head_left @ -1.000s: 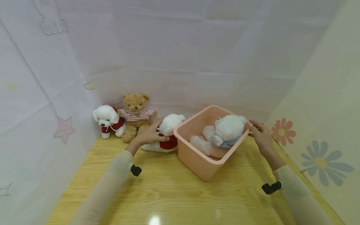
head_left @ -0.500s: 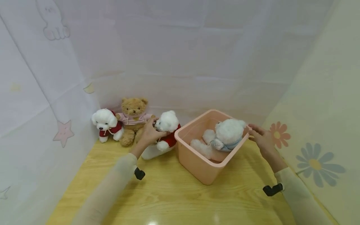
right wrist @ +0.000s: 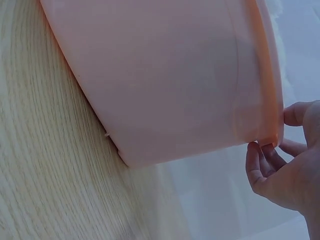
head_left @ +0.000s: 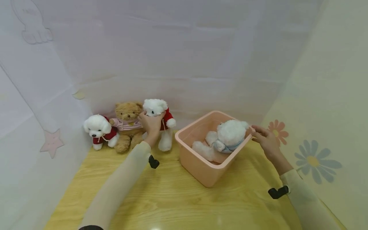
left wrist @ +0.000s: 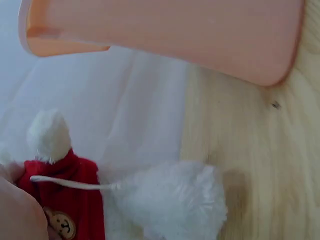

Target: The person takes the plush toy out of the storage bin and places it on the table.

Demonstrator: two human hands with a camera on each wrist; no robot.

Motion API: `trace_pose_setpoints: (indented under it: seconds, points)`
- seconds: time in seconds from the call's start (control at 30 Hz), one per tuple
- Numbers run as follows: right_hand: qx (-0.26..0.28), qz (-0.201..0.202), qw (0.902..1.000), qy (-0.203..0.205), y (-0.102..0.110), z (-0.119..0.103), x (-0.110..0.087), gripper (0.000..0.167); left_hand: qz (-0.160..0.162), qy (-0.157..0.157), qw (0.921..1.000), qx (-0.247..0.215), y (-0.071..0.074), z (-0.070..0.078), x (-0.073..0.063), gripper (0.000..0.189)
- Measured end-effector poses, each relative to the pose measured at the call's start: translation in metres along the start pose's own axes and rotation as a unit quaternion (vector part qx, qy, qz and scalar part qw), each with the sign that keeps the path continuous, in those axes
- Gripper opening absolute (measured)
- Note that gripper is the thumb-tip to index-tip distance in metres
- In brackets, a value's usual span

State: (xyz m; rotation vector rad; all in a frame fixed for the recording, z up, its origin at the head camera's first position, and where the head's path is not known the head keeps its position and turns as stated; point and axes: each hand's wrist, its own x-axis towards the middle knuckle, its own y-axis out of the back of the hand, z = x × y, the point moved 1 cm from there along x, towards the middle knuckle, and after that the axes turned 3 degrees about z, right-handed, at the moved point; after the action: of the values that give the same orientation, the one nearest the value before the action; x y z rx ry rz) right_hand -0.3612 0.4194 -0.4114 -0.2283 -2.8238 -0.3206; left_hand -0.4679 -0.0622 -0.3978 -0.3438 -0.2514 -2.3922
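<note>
My left hand (head_left: 152, 125) grips a white plush bear (head_left: 165, 140) in a red hoodie around its head and neck, upright beside the brown teddy. In the left wrist view the red hoodie (left wrist: 85, 175) shows a white drawstring and a small bear patch. My right hand (head_left: 267, 142) pinches the rim corner of a pink plastic bin (head_left: 198, 166); in the right wrist view thumb and fingers (right wrist: 255, 172) meet at that rim. Inside the bin lies another white plush toy (head_left: 231, 132) with light blue clothing, its face turned away.
Against the back wall sit a brown teddy bear (head_left: 129, 127) in a pink hoodie and a white plush dog (head_left: 99, 126) in dark red. The wooden table (head_left: 172, 201) meets cloth-covered walls at the back and on both sides.
My left hand has raised the white bear from a leaning pose against the bin to upright, and moved it left toward the brown teddy. The right hand keeps its grip on the rim.
</note>
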Motion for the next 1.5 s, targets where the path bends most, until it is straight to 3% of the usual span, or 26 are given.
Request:
trace_pose_setpoints:
  seconds: [0.17,0.37,0.5,0.67,0.77,0.87,0.97,1.1,1.33,1.5]
  points:
    - [-0.005,0.007,1.0,0.002,0.002,-0.002,-0.004,0.056,0.071,0.03,0.997,-0.007,-0.019,-0.004,0.007,0.089]
    - [0.007,0.022,0.9997,0.008,0.003,-0.005,-0.006,0.053,0.103,0.041,0.9935,-0.027,-0.044,-0.012,0.008,0.083]
    - [0.001,0.03,0.9995,0.013,0.001,-0.007,-0.009,0.051,0.117,0.09,0.9887,-0.022,-0.055,-0.01,0.007,0.08]
    - [-0.02,0.038,0.9989,0.02,-0.005,-0.007,-0.018,0.05,0.152,0.166,0.9738,-0.029,-0.058,-0.004,0.01,0.076]
    - [-0.002,0.039,0.999,0.023,-0.009,-0.005,-0.021,0.05,0.175,0.185,0.9666,-0.03,-0.059,-0.004,0.013,0.077]
    - [0.017,0.034,0.9988,0.029,-0.011,-0.003,-0.022,0.05,0.183,0.19,0.9642,-0.032,-0.059,-0.005,0.013,0.079]
    - [0.027,0.032,0.9983,0.041,-0.011,-0.004,-0.023,0.049,0.172,0.188,0.9663,-0.038,-0.058,-0.005,0.011,0.081]
    - [0.048,0.033,0.9971,0.049,-0.016,-0.017,-0.03,0.047,0.132,0.181,0.9727,-0.059,-0.049,-0.003,0.006,0.084]
    - [0.056,0.034,0.9966,0.051,-0.02,-0.031,-0.038,0.045,0.062,0.194,0.974,-0.099,-0.02,0.014,-0.011,0.087]
    - [0.066,0.03,0.9965,0.043,-0.021,-0.027,-0.033,0.046,-0.018,0.173,0.9728,-0.153,0.005,0.035,-0.017,0.068]
